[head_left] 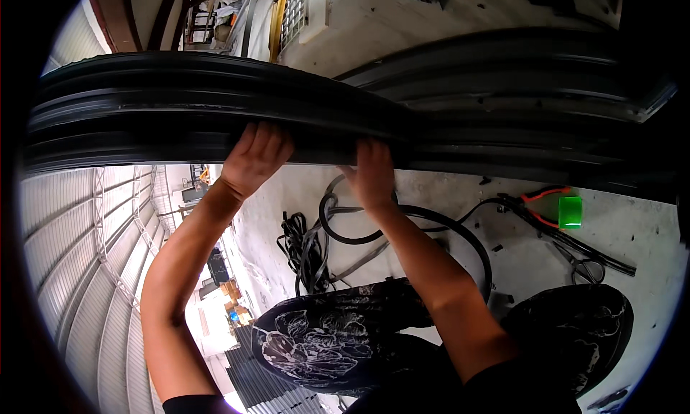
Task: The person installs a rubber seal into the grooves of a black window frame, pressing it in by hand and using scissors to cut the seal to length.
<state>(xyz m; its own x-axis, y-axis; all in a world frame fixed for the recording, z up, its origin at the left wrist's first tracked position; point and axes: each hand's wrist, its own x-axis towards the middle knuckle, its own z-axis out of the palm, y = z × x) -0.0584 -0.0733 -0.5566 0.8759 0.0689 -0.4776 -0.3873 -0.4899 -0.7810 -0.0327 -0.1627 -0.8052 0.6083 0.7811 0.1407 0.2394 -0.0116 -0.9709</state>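
A long black ribbed frame (165,112) with several grooves runs across the upper half of the view, bending with the lens. My left hand (255,157) presses flat against its lower edge, fingers spread upward. My right hand (374,173) lies beside it on the same edge, fingers pushing at a black strip along the groove. Both forearms come up from the bottom. My knees in dark patterned trousers (323,335) show below.
Loops of black rubber strip (338,227) and a bundle of black cord (302,249) lie on the concrete floor. A green block (570,212) and orange-handled pliers (543,196) lie at the right. A reflective panel (86,256) at the left mirrors a corrugated roof.
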